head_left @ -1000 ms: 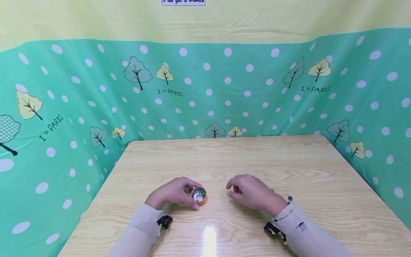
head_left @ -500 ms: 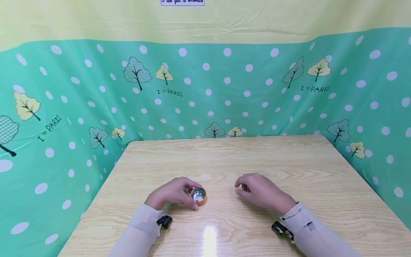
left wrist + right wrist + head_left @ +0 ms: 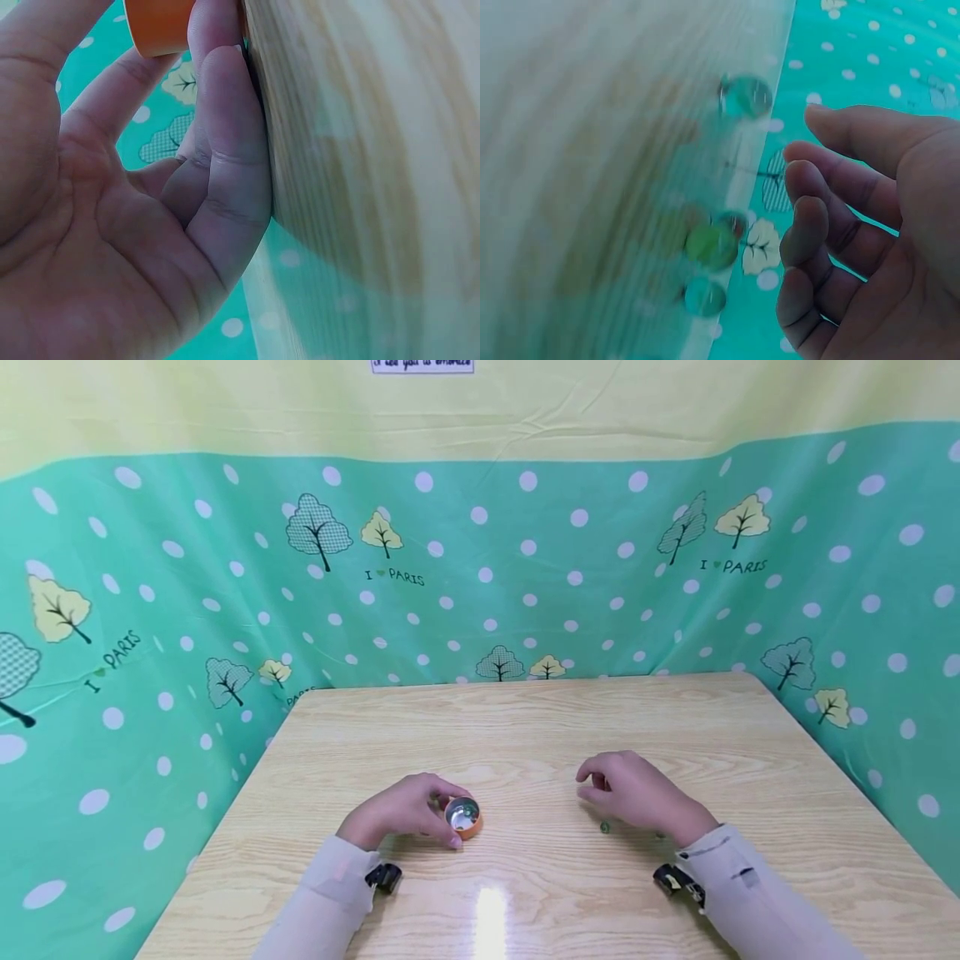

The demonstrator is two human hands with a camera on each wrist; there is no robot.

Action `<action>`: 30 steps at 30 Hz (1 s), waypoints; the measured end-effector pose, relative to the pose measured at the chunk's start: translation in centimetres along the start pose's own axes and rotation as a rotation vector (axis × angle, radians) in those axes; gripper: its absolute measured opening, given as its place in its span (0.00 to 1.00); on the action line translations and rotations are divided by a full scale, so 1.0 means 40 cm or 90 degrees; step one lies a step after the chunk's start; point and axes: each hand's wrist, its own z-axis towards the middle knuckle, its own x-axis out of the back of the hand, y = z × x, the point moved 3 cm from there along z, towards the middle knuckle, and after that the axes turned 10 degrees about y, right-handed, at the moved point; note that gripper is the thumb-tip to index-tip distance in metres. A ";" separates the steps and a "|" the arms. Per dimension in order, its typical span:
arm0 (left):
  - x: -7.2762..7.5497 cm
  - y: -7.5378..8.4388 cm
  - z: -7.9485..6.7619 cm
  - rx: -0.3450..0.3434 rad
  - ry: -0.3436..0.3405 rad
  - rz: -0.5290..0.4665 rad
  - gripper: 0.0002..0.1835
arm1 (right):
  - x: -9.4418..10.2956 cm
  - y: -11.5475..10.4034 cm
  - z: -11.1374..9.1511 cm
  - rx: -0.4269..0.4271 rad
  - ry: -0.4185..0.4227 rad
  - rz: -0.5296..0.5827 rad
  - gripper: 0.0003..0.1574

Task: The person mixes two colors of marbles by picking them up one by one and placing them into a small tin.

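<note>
Left hand (image 3: 405, 810) at cup's 9 o'clock, thumb and fingers gripping orange cup (image 3: 463, 818). Cup upright, near table's (image 3: 510, 727) 6 o'clock side, silvery inside with green glassy bits (image 3: 468, 812) in it. Right hand (image 3: 633, 789) well apart, at cup's 3 o'clock, fingers loosely bent, thumb apart from fingertips, grasping nothing. Green marble (image 3: 604, 827) on table at right hand's 7 o'clock, second marble (image 3: 660, 835) at its 5. Right wrist view blurry, maybe four marbles there. Dotted green curtain (image 3: 450, 585) beyond table at 12.
</note>
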 end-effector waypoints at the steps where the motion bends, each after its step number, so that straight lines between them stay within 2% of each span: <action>1: 0.000 0.000 0.000 0.000 0.000 -0.001 0.27 | 0.002 0.008 0.001 -0.006 0.000 0.000 0.11; 8: -0.002 -0.004 0.006 0.005 -0.004 -0.002 0.28 | 0.023 0.057 0.006 -0.054 -0.004 0.009 0.14; 14: -0.001 -0.001 0.003 -0.003 -0.007 -0.006 0.27 | 0.024 0.083 0.009 -0.060 -0.001 -0.006 0.13; 24: 0.000 0.003 -0.001 0.000 -0.001 -0.002 0.28 | 0.021 0.083 0.007 -0.080 -0.028 -0.002 0.08; 30: -0.001 -0.002 0.003 -0.002 0.004 0.001 0.27 | 0.020 0.079 0.005 -0.078 -0.027 -0.002 0.03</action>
